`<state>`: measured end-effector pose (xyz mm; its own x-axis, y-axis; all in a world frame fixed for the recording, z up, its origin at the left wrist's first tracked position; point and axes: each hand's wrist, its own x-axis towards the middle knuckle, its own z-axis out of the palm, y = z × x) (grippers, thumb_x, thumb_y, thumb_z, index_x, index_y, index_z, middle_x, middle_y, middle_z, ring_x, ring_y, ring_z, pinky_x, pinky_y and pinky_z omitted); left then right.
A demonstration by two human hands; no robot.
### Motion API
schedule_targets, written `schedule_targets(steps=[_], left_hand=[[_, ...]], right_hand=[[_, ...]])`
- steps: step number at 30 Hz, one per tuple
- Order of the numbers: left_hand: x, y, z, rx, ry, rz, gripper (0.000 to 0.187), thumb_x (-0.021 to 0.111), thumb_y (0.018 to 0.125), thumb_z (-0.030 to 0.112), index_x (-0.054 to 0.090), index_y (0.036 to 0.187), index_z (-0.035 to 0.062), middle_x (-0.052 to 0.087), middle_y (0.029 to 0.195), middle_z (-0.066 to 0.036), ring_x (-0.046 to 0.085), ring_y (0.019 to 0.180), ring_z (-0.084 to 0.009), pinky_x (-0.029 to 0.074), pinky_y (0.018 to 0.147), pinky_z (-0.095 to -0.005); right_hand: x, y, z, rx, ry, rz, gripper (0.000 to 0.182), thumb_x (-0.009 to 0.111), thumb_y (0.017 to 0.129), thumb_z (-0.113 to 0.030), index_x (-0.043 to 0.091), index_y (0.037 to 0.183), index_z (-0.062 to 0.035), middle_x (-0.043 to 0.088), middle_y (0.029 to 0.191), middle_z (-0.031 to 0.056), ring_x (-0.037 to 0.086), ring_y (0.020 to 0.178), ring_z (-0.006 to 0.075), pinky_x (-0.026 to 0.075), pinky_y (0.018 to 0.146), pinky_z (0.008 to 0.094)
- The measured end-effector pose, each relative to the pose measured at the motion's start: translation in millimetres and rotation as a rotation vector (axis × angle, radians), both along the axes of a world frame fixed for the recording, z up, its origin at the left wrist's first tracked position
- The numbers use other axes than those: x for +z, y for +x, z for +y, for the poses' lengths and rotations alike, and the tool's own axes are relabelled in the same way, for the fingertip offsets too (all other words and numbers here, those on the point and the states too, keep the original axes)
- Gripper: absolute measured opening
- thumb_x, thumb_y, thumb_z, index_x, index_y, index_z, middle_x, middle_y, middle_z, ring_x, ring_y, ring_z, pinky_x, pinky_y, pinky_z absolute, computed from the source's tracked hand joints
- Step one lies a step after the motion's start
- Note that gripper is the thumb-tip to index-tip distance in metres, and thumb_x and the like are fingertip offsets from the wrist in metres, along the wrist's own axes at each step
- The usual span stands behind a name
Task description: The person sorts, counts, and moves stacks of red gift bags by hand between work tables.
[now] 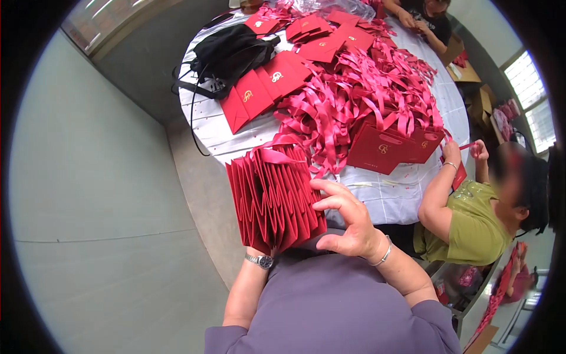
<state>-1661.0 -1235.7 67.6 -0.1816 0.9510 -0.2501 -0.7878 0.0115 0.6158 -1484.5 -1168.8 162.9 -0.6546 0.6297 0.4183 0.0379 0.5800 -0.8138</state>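
A thick stack of folded red paper bags (274, 200) stands on edge in front of my body, with pink ribbon handles (280, 154) on top. My left arm, with a watch at the wrist, reaches under the stack; the bags hide the fingers of that hand. My right hand (348, 221) is at the stack's right side, its fingers spread and curved, the fingertips close to or touching the outermost bag. Nothing is held between its thumb and fingers.
The round table with a white cloth (383, 197) carries a ribbon heap (354, 100), red bags (377, 147) and a black bag (227, 53). A co-worker in green (477, 227) sits right, handling a ribbon; another person (424, 20) is at the far side. A wall (88, 165) stands left.
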Motion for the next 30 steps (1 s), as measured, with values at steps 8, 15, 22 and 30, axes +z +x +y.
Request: schedule_targets(steps=[8,15,22,30], left_hand=[[-49,-16,-2,0.127,0.015,-0.236,0.043,0.031,0.097,0.021,0.043,0.132,-0.0023,0.053,0.126,-0.019,0.055,0.113,-0.0307,0.046,0.099,-0.0438],[-23,-19,-3,0.115,-0.022,-0.308,0.040,0.035,0.093,0.020,0.055,0.118,-0.0039,0.062,0.113,-0.018,0.060,0.105,-0.0293,0.046,0.098,-0.0429],[-8,-18,-5,0.058,0.001,-0.546,0.039,0.038,0.088,0.018,0.057,0.113,-0.0048,0.063,0.112,-0.019,0.061,0.103,-0.0297,0.044,0.098,-0.0416],[-26,-16,0,0.087,-0.045,-0.331,0.045,0.031,0.096,0.022,0.046,0.130,-0.0028,0.054,0.126,-0.019,0.055,0.115,-0.0299,0.040,0.103,-0.0432]], right_hand=[[-1,-6,-8,-0.079,0.016,-0.062,0.054,0.083,0.065,-0.028,0.056,0.105,-0.0027,0.051,0.126,0.0226,0.050,0.117,0.0370,0.037,0.100,0.0421],[18,-14,-8,-0.034,0.238,-0.105,0.056,0.066,0.064,-0.003,0.057,0.120,-0.0071,0.041,0.136,0.0234,0.036,0.130,0.0409,0.028,0.107,0.0490],[16,-15,1,0.116,0.235,-0.142,0.043,0.061,0.062,0.001,0.064,0.104,-0.0085,0.048,0.130,0.0205,0.040,0.127,0.0409,0.027,0.107,0.0507],[23,-2,8,0.106,0.064,-0.064,0.070,0.074,0.073,-0.033,0.047,0.130,-0.0018,0.042,0.138,0.0201,0.034,0.132,0.0372,0.024,0.108,0.0467]])
